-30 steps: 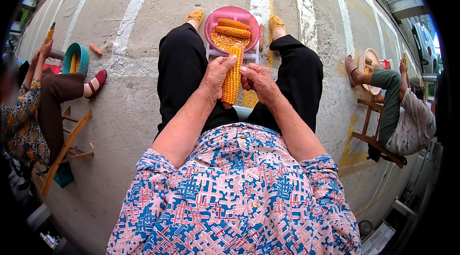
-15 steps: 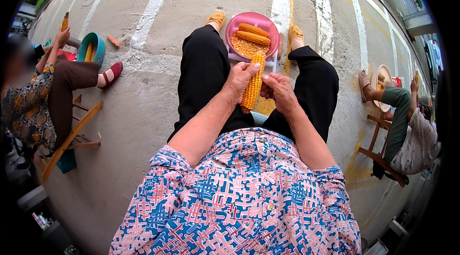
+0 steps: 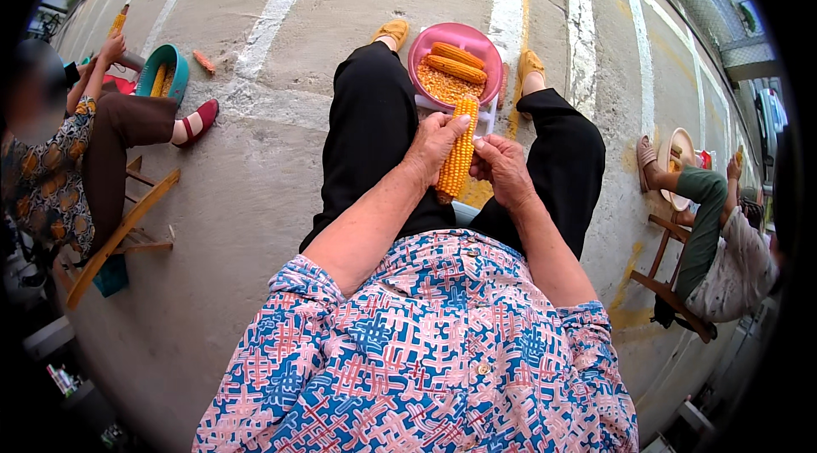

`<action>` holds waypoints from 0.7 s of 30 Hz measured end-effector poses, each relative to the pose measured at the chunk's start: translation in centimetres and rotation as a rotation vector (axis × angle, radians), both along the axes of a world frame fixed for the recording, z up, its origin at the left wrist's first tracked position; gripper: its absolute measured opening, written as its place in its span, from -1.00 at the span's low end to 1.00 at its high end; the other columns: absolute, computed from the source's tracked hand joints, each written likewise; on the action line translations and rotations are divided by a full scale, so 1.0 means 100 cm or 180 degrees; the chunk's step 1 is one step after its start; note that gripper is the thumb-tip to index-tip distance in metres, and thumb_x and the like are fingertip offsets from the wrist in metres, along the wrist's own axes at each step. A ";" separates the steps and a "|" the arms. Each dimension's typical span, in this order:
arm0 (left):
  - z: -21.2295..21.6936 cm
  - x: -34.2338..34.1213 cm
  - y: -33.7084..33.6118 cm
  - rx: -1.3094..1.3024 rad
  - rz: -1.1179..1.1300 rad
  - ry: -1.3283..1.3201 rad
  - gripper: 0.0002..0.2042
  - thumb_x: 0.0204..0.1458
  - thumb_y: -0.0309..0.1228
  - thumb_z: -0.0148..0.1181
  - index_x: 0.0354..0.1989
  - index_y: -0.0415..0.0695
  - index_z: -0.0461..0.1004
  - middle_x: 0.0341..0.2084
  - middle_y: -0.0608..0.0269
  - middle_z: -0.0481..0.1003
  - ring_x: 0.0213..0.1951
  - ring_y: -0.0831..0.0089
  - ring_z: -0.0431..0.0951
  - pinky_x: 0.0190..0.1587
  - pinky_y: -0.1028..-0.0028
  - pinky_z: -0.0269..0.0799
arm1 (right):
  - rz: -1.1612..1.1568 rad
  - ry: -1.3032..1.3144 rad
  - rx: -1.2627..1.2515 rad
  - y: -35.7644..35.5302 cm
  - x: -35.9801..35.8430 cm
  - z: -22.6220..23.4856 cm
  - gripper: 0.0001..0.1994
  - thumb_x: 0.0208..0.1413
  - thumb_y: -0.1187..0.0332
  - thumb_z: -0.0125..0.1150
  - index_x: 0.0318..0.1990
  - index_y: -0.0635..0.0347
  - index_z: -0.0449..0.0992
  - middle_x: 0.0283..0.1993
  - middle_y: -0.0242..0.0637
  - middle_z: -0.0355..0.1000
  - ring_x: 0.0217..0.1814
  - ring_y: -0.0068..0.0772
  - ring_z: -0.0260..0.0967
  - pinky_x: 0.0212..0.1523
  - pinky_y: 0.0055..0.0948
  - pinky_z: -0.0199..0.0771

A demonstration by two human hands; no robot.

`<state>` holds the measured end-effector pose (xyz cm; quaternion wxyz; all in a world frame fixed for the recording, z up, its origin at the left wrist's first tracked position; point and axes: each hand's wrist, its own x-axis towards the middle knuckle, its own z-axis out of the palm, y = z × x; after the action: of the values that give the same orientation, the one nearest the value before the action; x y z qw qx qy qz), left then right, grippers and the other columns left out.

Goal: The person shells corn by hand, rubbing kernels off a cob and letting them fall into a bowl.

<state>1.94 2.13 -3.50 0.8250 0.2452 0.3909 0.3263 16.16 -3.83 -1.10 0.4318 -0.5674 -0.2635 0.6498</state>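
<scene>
My left hand (image 3: 435, 147) is wrapped round a yellow ear of corn (image 3: 458, 155), its thumb lying along the kernels. The ear is tilted in front of my lap, its top end overlapping the near rim of a pink basin (image 3: 413, 62). Closed at the ear's right side, my right hand (image 3: 504, 165) has thumb and fingertips against the kernels; its inner fingers are partly hidden. Two more ears of corn (image 3: 457, 68) lie in the basin on a heap of loose kernels (image 3: 442, 87).
The basin rests on a white stand (image 3: 487, 119) between my feet. A person at left holds an ear of corn (image 3: 118, 21) beside a teal basin (image 3: 174, 83). Another person sits at right by a pale basin (image 3: 681, 147). A cob piece (image 3: 203, 62) lies on the concrete.
My right hand has shifted slightly against the ear, which stays in my left hand. The view has moved a little. The person at left has tilted their ear of corn.
</scene>
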 end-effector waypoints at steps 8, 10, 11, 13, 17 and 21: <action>0.011 -0.003 0.001 -0.0162 -0.0064 -0.0429 -0.71 0.11 -0.24 0.08 -0.22 -0.25 0.31 -0.44 0.20 0.44 -0.47 0.48 0.51 -0.41 0.50 0.51 | -0.0030 0.0501 -0.0047 0.000 0.007 -0.004 -0.83 0.15 0.29 0.08 -0.31 0.20 0.45 -0.47 -0.38 0.43 -0.56 -0.59 0.37 -0.51 -0.64 0.39; 0.013 -0.001 0.001 -0.0033 -0.0150 -0.0323 -0.72 0.11 -0.25 0.07 -0.22 -0.25 0.31 -0.44 0.20 0.44 -0.47 0.49 0.51 -0.40 0.50 0.51 | 0.0023 0.0478 -0.0038 0.000 0.009 -0.008 -0.83 0.15 0.27 0.09 -0.32 0.18 0.45 -0.46 -0.39 0.44 -0.54 -0.59 0.38 -0.50 -0.64 0.39; 0.015 0.000 0.000 0.0010 -0.0143 -0.0279 -0.73 0.12 -0.26 0.07 -0.21 -0.25 0.31 -0.45 0.20 0.44 -0.47 0.50 0.51 -0.41 0.52 0.50 | 0.0025 0.0515 -0.0056 -0.001 0.008 -0.009 -0.83 0.15 0.27 0.09 -0.32 0.18 0.45 -0.45 -0.39 0.44 -0.54 -0.59 0.39 -0.50 -0.64 0.38; 0.018 -0.002 0.002 -0.0039 -0.0084 -0.0316 -0.72 0.12 -0.25 0.06 -0.20 -0.25 0.31 -0.45 0.21 0.45 -0.47 0.50 0.50 -0.41 0.53 0.50 | -0.0024 0.0560 -0.0023 0.000 0.011 -0.008 -0.84 0.14 0.27 0.09 -0.32 0.17 0.45 -0.45 -0.38 0.45 -0.53 -0.60 0.39 -0.49 -0.65 0.38; 0.017 -0.023 0.017 -0.0137 0.0206 -0.0519 -0.67 0.13 -0.19 0.03 -0.12 -0.22 0.34 -0.44 0.18 0.47 -0.48 0.47 0.50 -0.46 0.49 0.48 | -0.0461 0.0601 0.0146 0.010 0.024 0.006 -0.87 0.12 0.31 0.11 -0.34 0.17 0.45 -0.43 -0.36 0.47 -0.51 -0.60 0.40 -0.47 -0.66 0.36; 0.023 -0.034 0.028 -0.0467 0.0349 -0.0609 -0.66 0.14 -0.16 0.01 -0.06 -0.15 0.33 -0.41 0.15 0.46 -0.45 0.40 0.51 -0.49 0.43 0.47 | -0.1264 0.0641 0.0093 0.008 0.055 -0.002 -0.89 0.12 0.35 0.09 -0.34 0.18 0.44 -0.43 -0.34 0.47 -0.51 -0.58 0.40 -0.49 -0.64 0.37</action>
<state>-1.48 4.94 -1.18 0.8551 0.1303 0.3461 0.3634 21.71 -3.07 -1.26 0.5835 -0.5340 -0.1115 0.6015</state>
